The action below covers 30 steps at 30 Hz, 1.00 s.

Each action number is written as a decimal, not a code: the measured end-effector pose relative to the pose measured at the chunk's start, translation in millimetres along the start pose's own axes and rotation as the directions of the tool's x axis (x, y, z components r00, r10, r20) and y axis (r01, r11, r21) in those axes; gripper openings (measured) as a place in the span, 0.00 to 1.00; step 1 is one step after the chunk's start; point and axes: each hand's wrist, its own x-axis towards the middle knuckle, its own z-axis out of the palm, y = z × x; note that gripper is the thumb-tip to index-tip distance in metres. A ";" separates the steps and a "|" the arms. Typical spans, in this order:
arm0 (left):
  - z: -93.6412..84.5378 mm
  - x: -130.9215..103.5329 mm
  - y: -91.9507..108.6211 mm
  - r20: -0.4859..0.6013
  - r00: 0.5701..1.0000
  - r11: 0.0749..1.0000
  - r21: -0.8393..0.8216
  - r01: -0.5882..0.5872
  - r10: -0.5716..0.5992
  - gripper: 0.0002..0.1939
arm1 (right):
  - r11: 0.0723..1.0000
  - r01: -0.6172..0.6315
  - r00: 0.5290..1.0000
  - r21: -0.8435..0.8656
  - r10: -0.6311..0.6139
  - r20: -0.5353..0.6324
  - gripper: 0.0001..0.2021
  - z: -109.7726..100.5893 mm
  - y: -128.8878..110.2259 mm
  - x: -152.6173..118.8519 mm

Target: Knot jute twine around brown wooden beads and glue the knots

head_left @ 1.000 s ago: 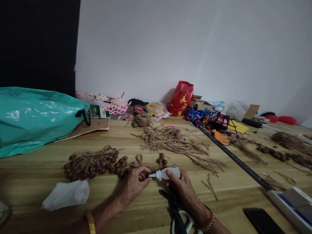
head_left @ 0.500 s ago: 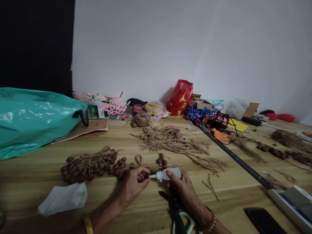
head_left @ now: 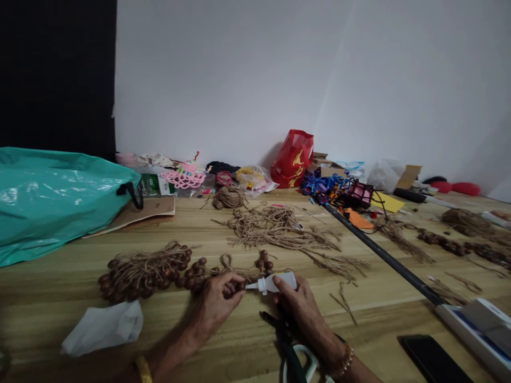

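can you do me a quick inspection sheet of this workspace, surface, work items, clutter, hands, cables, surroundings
Surface: wooden tabletop, crossed at right by a dark strip.
Work items: white bottle, its nozzle pointing at a small brown bead; contact too small to tell. Beaded twine bundle at left, loose twine beyond.
Clutter: teal bag, white tissue, scissors, phone, red bag.
Hands: left hand pinches the bead; right hand grips the bottle.
Cables: nothing seen.
Surroundings: pale wall, black area at left.
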 end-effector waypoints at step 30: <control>-4.7 7.8 -7.7 0.157 0.973 0.907 -0.362 0.214 -0.167 0.16 | 0.965 -0.039 0.992 0.261 0.006 0.127 0.17 0.1 7.4 1.9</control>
